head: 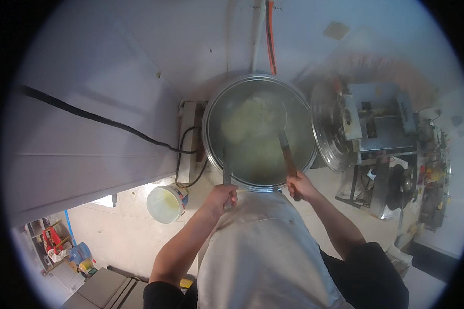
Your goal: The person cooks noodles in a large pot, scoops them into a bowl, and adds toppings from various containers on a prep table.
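A large round metal pot (pixel 265 188) stands before me, holding cloudy, steaming liquid with a pale yellowish mass in it. My left hand (pixel 222 196) is closed around the grey handle of a long utensil (pixel 227 175) at the pot's near left rim; steam and liquid hide its far end. In my right hand (pixel 301 186) is the brown handle of a strainer or ladle (pixel 287 156), whose round head lies at the pale mass. Both handles slant over the near rim of the pot.
A metal lid (pixel 328 135) leans at the pot's right, beside a metal appliance (pixel 386 133). A whitish bucket (pixel 165 204) stands on the floor at left. Black cables (pixel 112 125) run near the pot's left side. A wall rises behind the pot, with an orange-and-black strap (pixel 270 38) hanging there.
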`<state>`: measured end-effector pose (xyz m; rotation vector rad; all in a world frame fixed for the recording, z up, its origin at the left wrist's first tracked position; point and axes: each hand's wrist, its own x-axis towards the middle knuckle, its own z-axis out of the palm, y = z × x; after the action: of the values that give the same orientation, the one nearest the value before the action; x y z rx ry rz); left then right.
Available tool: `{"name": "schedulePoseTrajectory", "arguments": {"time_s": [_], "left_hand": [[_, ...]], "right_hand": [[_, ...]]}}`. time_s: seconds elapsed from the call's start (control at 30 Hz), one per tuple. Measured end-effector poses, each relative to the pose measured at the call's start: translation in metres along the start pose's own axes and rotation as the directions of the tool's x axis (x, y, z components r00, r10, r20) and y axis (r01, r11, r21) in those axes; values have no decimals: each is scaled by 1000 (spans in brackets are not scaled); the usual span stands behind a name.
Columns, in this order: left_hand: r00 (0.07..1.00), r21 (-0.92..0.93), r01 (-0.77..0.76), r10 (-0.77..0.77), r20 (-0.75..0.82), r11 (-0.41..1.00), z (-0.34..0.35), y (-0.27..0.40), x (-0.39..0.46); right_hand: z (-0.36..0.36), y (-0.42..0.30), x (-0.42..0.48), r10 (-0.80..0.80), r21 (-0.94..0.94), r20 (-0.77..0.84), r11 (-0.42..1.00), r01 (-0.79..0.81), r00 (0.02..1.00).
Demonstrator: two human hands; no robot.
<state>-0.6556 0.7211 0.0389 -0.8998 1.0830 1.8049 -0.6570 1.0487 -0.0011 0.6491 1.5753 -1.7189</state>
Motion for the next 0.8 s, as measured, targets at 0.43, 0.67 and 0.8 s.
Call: {"name": "schedulePoseTrajectory", "arguments": {"time_s": [0.43, 0.67, 0.8], "left_hand": [[973, -243, 117, -63, 221, 963, -17, -15, 34], [944, -195, 93, -25, 329, 976, -22, 13, 31], [982, 156, -152, 132, 132, 976, -17, 24, 33]], "right_hand": [[-33, -61, -27, 3, -740, -388, 594, -314, 921], [-45, -21, -10, 497, -201, 143, 861, -467, 856], [28, 42, 43, 236, 340, 477, 839, -425, 847]]}}
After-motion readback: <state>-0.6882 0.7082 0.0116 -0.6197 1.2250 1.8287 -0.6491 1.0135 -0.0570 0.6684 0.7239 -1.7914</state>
